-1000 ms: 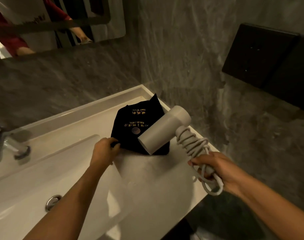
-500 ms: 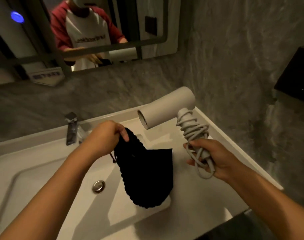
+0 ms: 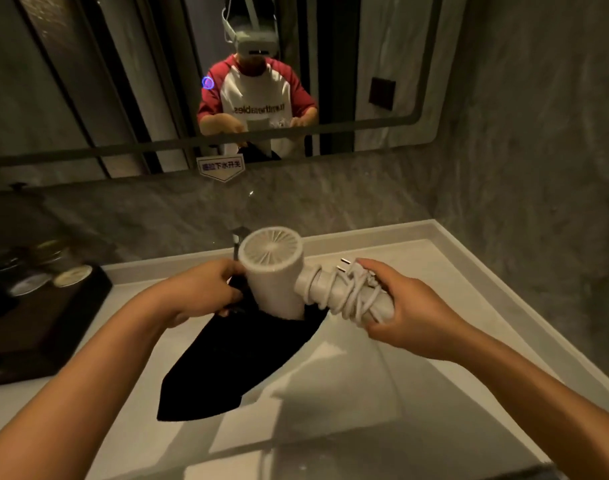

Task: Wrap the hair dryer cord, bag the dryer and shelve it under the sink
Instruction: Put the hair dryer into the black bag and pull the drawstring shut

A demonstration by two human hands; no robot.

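Over the sink [image 3: 452, 258], left hand [image 3: 206, 292] pinches bag [image 3: 247, 351]; right hand [image 3: 403, 306] grips dryer [image 3: 275, 271].

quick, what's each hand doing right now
Left hand: closed on the mouth of the black bag.
Right hand: closed around the cord-wrapped handle of the hair dryer.

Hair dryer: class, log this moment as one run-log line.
step: bagging | left hand: holds black bag open | right hand: grips cord-wrapped handle | hair dryer: nose entering bag | shelving: not yet done
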